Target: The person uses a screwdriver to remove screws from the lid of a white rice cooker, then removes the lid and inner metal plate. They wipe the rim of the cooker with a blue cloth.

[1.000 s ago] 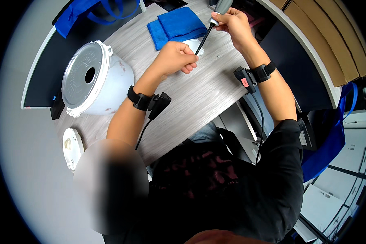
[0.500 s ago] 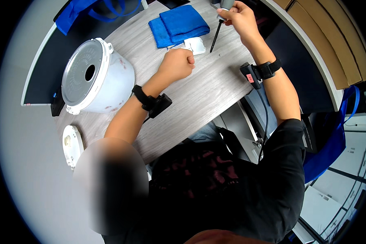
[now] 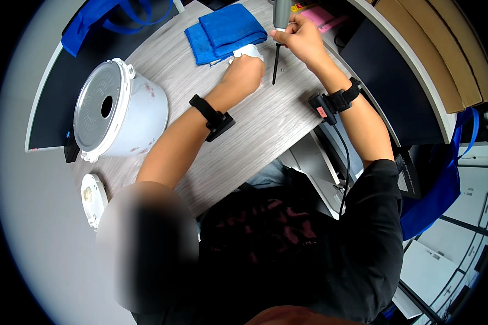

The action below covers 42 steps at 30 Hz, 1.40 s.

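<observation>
The screwdriver point(image 3: 280, 21) is gripped by its grey handle between the thumb and fingers of the right hand point(image 3: 302, 42); its black shaft point(image 3: 276, 64) is pointed down over the wood-grained table point(image 3: 255, 135), though whether the surface is touched cannot be told. The left hand point(image 3: 245, 76) is curled with its back turned up, and whether anything is enclosed cannot be told. A white piece point(image 3: 248, 50) is partly hidden behind it. A tiny object point(image 3: 282, 70) is seen just beside the shaft. Beyond the left hand, a blue cloth point(image 3: 230, 27) is laid folded. Farther to the left, a white drum-shaped container point(image 3: 143, 116) is capped by a grey disc point(image 3: 92, 97) with a dark central hole, and a white rounded part point(image 3: 94, 197) is placed near it. At the upper right, cardboard boxes point(image 3: 434, 49) are lined up
</observation>
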{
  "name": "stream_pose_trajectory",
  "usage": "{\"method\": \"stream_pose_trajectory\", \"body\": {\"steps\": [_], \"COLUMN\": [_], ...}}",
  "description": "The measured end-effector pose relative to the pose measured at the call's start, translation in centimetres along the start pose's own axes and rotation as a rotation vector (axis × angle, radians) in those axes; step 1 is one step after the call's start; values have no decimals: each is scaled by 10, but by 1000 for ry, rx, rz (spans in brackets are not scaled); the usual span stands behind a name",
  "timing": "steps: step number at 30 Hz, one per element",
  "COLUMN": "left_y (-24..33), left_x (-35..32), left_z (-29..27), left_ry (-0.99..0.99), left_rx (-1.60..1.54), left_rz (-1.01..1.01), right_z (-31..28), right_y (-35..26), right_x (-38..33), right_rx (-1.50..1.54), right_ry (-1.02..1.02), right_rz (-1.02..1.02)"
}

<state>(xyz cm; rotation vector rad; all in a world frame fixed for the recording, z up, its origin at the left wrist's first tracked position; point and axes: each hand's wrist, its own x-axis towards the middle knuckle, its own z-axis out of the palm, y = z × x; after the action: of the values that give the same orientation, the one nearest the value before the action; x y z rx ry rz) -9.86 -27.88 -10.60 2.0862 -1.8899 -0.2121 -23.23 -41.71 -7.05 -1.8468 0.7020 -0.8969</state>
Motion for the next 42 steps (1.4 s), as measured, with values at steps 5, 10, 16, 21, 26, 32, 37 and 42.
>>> {"method": "stream_pose_trajectory", "body": {"steps": [5, 10, 16, 21, 26, 32, 37, 42], "left_y": [5, 6, 3, 5, 7, 6, 8, 13], "left_x": [-1, -1, -1, 0, 2, -10, -78, -158], "left_z": [-2, -14, -11, -14, -17, -27, -72, -131], "left_ry": [14, -46, -48, -97, -118, -133, 28, 193], "left_rx": [7, -11, 140, 262, 295, 239, 68, -109], "left_rz": [-39, -39, 10, 63, 76, 47, 36, -35], "right_z": [5, 10, 11, 13, 13, 13, 18, 67], "right_y": [0, -10, -15, -9, -12, -20, -45, -100], "right_x": [0, -5, -8, -5, -5, -9, -7, -8], "right_rx": [-31, -29, -56, -45, -61, -43, -11, 163], "right_ry": [-4, -19, -29, -17, -26, -12, -33, -295], "right_rz": [-24, -10, -7, -26, -30, -44, -128, -292]}}
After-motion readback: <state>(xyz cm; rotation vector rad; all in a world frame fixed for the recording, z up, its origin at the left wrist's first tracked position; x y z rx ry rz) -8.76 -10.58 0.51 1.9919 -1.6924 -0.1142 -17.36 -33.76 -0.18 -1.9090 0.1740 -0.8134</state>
